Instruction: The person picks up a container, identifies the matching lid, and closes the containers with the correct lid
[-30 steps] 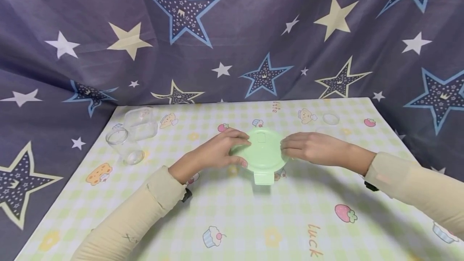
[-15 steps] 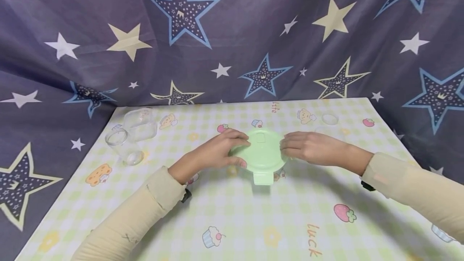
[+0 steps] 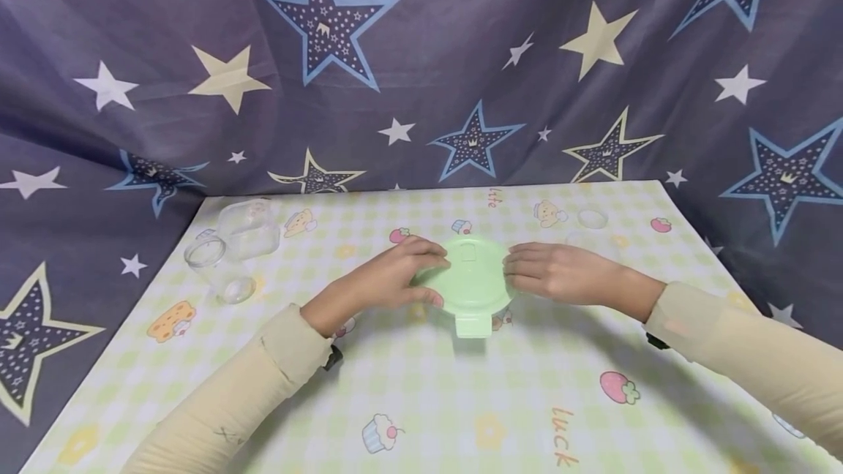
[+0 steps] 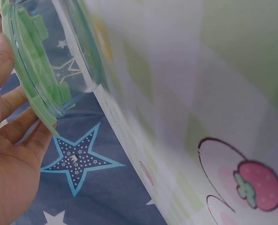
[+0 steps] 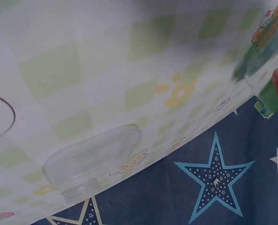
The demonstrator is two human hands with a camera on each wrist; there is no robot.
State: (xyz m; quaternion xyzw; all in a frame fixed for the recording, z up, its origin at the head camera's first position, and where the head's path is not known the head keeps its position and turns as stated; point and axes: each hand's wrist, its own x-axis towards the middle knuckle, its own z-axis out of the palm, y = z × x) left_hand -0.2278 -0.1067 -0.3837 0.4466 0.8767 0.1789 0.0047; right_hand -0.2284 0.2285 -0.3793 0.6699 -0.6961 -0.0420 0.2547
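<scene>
A round glass food container [image 4: 75, 51] with a light green snap lid [image 3: 476, 280] stands mid-table. One lid flap [image 3: 473, 326] sticks out toward me at the front. My left hand [image 3: 398, 276] holds the lid's left side, thumb toward me and fingers farther back along the rim. In the left wrist view, its thumb and fingers lie around the lid's edge. On the opposite side, my right hand [image 3: 560, 273] grips the rim with its fingers bent over it. The right wrist view shows only part of that hand, at a green flap [image 5: 270, 98]; its other fingers are mostly hidden.
A clear jar [image 3: 214, 265] and a clear rounded box [image 3: 249, 229] are at the back left. Toward the back right are a small clear round piece [image 3: 592, 219] and a faint transparent container [image 5: 92, 157]. A starry curtain [image 3: 395, 57] hangs behind the checked tablecloth [image 3: 428, 401].
The head view has shifted slightly, so the whole scene sits a little farther left and lower. Both hands keep their places on the lid.
</scene>
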